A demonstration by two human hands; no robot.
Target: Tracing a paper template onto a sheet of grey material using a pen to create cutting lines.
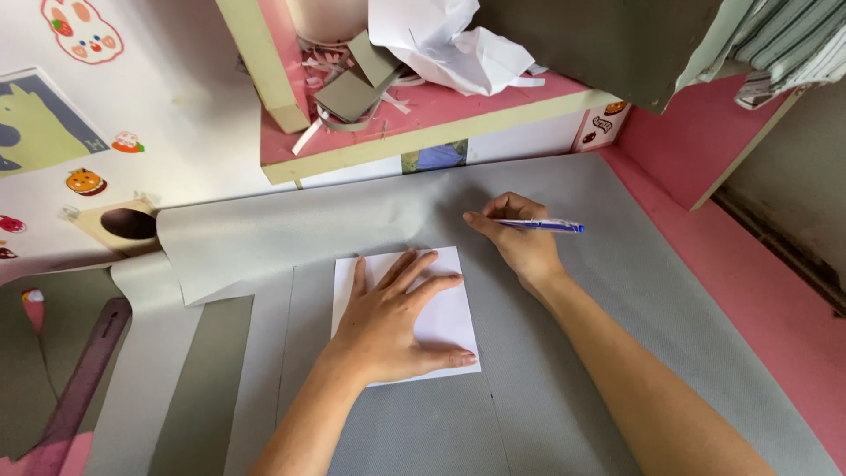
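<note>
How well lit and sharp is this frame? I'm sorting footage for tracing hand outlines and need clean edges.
Head view: soft, even daylight with no glare; the left hand casts only a faint shadow on the white paper; the right hand and blue pen look sharp; the grey sheet shows its weave clearly; wide-angle distortion bends the pink shelf and stretches the frame's corners.

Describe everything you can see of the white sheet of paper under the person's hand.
The white paper is a plain, roughly square sheet, thin and unmarked where visible. It lies flat on the grey textured material covering the table. The left hand presses down on it, fingers spread, hiding much of its middle. The right hand, holding a blue pen, sits just beyond its upper right corner.
</note>
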